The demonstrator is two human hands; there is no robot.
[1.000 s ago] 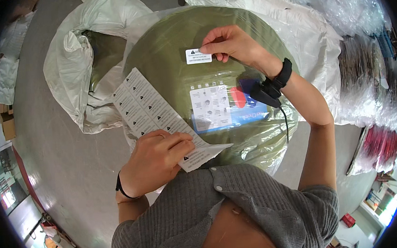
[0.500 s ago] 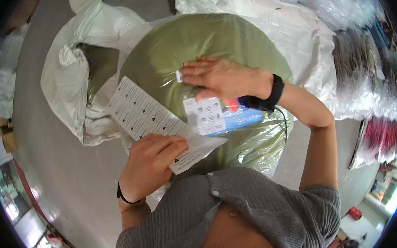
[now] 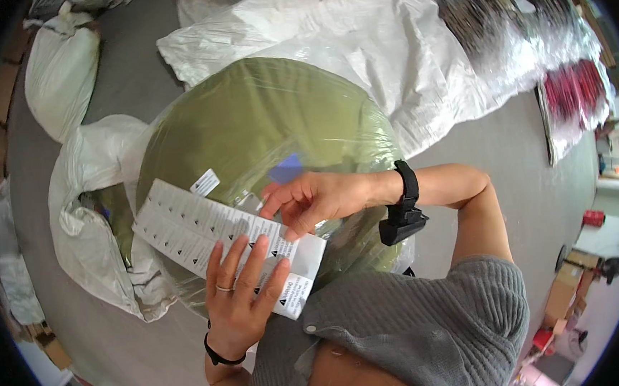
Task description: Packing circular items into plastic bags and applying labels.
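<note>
A large round olive-green cushion-like bundle [image 3: 260, 103] in clear plastic lies in front of me. My left hand [image 3: 239, 295] holds a white sheet of printed warning stickers [image 3: 183, 227] slantwise over its near left part. Four fingers lie spread on top of the sheet, and the thumb is hidden. At the sheet's upper right edge, my right hand [image 3: 317, 199] has its thumb and fingertips bent onto the stickers in a pinch. One small white sticker [image 3: 205, 182] sits on the plastic just beyond the sheet. A blue patch [image 3: 286, 168] shows through the wrap near my right fingers.
Left of the bundle lies a crumpled white sack [image 3: 86, 230] with something green inside. A tied white sack [image 3: 64, 74] stands farther back. White sheeting [image 3: 342, 40] spreads behind the bundle. Plastic-wrapped stacks [image 3: 484, 23] and a red one [image 3: 576, 99] are at the right.
My right hand has lifted off the bundle's plastic and come to the sticker sheet. A sticker it partly covered now shows fully. My left fingers have spread. The view has shifted.
</note>
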